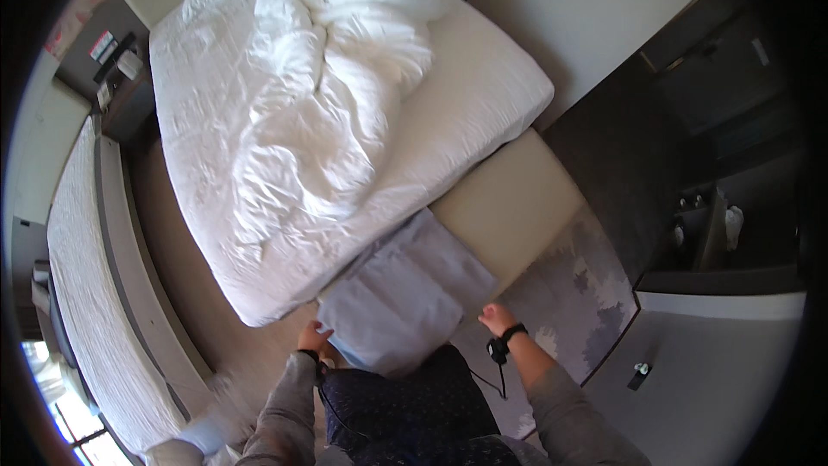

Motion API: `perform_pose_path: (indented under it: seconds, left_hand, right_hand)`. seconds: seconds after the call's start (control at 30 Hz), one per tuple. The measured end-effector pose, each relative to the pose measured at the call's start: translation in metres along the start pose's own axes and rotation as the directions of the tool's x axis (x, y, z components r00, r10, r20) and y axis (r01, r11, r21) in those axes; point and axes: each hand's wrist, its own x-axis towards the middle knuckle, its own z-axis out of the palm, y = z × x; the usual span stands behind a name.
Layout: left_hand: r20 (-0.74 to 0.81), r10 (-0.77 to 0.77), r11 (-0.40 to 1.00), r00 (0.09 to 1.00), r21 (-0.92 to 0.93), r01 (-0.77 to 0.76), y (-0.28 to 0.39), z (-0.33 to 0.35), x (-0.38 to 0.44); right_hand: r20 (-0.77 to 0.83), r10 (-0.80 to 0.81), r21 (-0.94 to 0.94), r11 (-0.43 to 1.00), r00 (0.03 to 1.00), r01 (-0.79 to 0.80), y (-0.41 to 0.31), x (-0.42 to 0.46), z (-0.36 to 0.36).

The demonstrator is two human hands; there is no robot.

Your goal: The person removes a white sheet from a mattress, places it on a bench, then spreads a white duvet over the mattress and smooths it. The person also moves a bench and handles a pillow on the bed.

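A grey-blue cloth [401,291] lies folded over the foot end of the bed, on the beige bed base [517,188], and reaches down towards my dark clothing. At its left lower edge is my left hand [315,338], close against the cloth; whether the fingers pinch it is not clear. Beyond the cloth's right edge, my right hand [497,320] has its fingers curled, with no cloth plainly seen in them. Both wrists wear dark bands, and a black device with a cord hangs by the right one. A rumpled white duvet [323,110] is heaped on the sheeted mattress [479,71].
To the left stands a second bed [97,291] with a white cover, across a narrow strip of floor [171,239]. A bedside unit [132,100] adjoins the large bed. Patterned carpet [550,310] and dark open shelving [711,226] are on the right, beside a grey door [698,369].
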Motion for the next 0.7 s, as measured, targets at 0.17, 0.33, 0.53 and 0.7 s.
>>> perform_pose_path:
  seconds: [0.17,0.33,0.53,0.7]
  left_hand:
    - [-0.091,-0.099,0.973,0.991,0.201,0.115,0.075,0.053,0.032]
    - [-0.098,-0.046,0.966,0.994,0.250,0.069,0.132,0.095,0.080]
    - [-0.252,-0.012,0.916,0.968,0.386,0.112,0.162,0.096,0.101]
    - [-0.192,-0.100,0.921,0.976,0.352,0.164,0.163,0.093,0.098]
  right_hand:
    - [-0.070,-0.269,-0.218,0.944,0.961,0.248,-0.007,0.067,-0.055]
    - [-0.054,-0.271,-0.377,0.897,0.961,0.232,0.030,0.096,-0.035]
    - [-0.047,-0.294,-0.378,0.890,0.955,0.255,0.032,0.090,-0.014]
    - [0.055,-0.297,-0.395,0.870,0.953,0.294,0.033,0.086,-0.013]
